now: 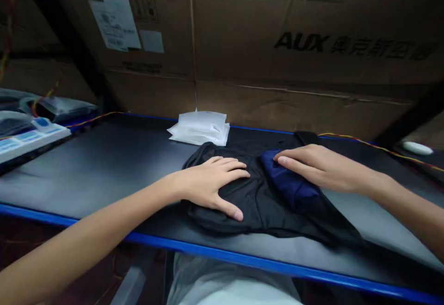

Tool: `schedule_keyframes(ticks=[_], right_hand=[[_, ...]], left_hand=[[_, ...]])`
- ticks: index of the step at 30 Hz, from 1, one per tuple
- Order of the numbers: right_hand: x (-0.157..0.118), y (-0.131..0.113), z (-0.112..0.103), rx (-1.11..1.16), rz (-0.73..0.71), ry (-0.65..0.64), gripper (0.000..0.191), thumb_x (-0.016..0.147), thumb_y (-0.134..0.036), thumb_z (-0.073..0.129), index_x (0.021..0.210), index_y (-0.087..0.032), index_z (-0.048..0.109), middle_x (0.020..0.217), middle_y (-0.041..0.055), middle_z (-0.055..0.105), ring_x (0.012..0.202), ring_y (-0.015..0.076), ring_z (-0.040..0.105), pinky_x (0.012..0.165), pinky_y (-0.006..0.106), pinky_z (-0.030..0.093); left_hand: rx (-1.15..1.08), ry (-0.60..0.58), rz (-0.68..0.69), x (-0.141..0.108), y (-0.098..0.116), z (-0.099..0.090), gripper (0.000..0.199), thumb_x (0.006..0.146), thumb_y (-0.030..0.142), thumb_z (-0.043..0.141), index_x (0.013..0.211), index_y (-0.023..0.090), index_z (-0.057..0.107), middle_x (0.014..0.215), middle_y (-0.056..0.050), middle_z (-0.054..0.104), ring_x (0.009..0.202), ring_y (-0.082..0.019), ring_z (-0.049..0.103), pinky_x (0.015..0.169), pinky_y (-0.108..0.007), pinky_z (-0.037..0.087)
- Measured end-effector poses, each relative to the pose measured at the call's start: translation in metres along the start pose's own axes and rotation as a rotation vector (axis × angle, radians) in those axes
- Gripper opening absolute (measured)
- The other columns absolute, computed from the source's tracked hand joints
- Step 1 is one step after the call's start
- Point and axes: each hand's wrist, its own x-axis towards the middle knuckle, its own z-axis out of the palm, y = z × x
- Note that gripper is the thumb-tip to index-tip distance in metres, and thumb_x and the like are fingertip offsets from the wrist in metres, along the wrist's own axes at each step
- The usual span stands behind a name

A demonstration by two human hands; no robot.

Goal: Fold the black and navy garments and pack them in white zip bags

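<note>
A black cloth item (260,203) lies spread on the dark tabletop, with a strap or narrow part running off to the right. On its left part my left hand (215,182) rests flat, palm down, fingers spread. A folded dark blue cloth (289,182) lies on the black fabric. My right hand (317,164) touches the upper edge of the blue cloth, its thumb and fingers close together; whether fabric is pinched between them is hidden.
White plastic packets (199,128) are stacked behind the black cloth. A power strip (33,138) and clear bags (58,106) are at the left. Large cardboard boxes (243,64) stand behind the blue-edged table (104,171). A white oval object (417,148) is at the right.
</note>
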Motion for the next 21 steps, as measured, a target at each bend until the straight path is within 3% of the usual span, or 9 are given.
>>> schedule_keyframes(ticks=[2,5,8,10,12,14,18,21], right_hand=[[0.007,-0.005,-0.004,-0.01,0.057,-0.047,0.054,0.101,-0.056,0.035,0.094,-0.021,0.075,0.093,0.0088,0.078,0.083,0.0303,0.073,0.079,0.043,0.056],[0.011,-0.006,0.004,0.023,0.063,0.008,0.059,0.101,-0.06,0.032,0.12,-0.019,0.07,0.127,0.0116,0.072,0.117,0.0338,0.066,0.102,0.049,0.051],[0.008,-0.002,0.027,0.009,0.082,-0.043,0.071,0.097,-0.067,0.036,0.148,-0.018,0.05,0.159,0.0138,0.042,0.149,0.0367,0.034,0.12,0.059,0.031],[0.005,0.001,0.042,0.006,0.098,-0.126,0.08,0.096,-0.069,0.036,0.157,-0.017,0.036,0.166,0.0139,0.025,0.154,0.0365,0.016,0.122,0.063,0.02],[0.003,0.003,0.05,0.01,0.111,-0.167,0.083,0.095,-0.07,0.035,0.16,-0.018,0.027,0.168,0.0127,0.016,0.155,0.0351,0.008,0.123,0.062,0.014],[0.003,0.003,0.051,0.016,0.119,-0.18,0.085,0.095,-0.071,0.035,0.161,-0.018,0.024,0.169,0.0113,0.013,0.155,0.0344,0.005,0.124,0.059,0.012],[0.004,0.003,0.048,0.023,0.105,-0.176,0.087,0.094,-0.072,0.038,0.16,-0.018,0.026,0.169,0.0113,0.014,0.155,0.0354,0.007,0.125,0.058,0.013],[0.004,0.005,0.047,0.013,0.092,-0.178,0.086,0.094,-0.071,0.038,0.16,-0.016,0.028,0.168,0.0128,0.015,0.155,0.0357,0.008,0.124,0.059,0.014]], left_hand=[[0.0,-0.008,-0.005,0.0,0.001,-0.001,0.09,0.079,0.071,0.067,0.148,0.018,0.047,0.16,-0.018,0.038,0.149,-0.038,0.032,0.121,-0.055,0.025],[0.011,0.027,0.018,0.001,0.002,-0.003,0.085,0.078,0.069,0.069,0.145,0.019,0.05,0.158,-0.018,0.042,0.147,-0.037,0.036,0.12,-0.054,0.029],[0.048,0.14,0.063,0.001,-0.006,-0.01,0.066,0.085,0.059,0.069,0.137,0.019,0.058,0.152,-0.018,0.049,0.14,-0.033,0.046,0.116,-0.048,0.037],[0.083,0.291,0.039,0.001,-0.019,-0.017,0.046,0.094,0.048,0.062,0.13,0.019,0.062,0.145,-0.016,0.055,0.133,-0.029,0.053,0.113,-0.043,0.041],[0.148,0.474,-0.054,-0.001,-0.039,-0.025,0.035,0.097,0.038,0.055,0.125,0.018,0.064,0.138,-0.014,0.061,0.128,-0.027,0.057,0.111,-0.041,0.043],[0.274,0.572,-0.187,-0.004,-0.062,-0.031,0.038,0.094,0.032,0.055,0.128,0.016,0.062,0.138,-0.015,0.061,0.13,-0.03,0.055,0.113,-0.046,0.041],[0.416,0.581,-0.443,-0.013,-0.101,-0.034,0.051,0.085,0.026,0.056,0.135,0.012,0.057,0.141,-0.019,0.058,0.132,-0.036,0.053,0.109,-0.051,0.042],[0.418,0.582,-0.528,-0.019,-0.115,-0.035,0.046,0.082,0.021,0.054,0.127,0.013,0.063,0.134,-0.017,0.064,0.122,-0.035,0.06,0.102,-0.049,0.048]])
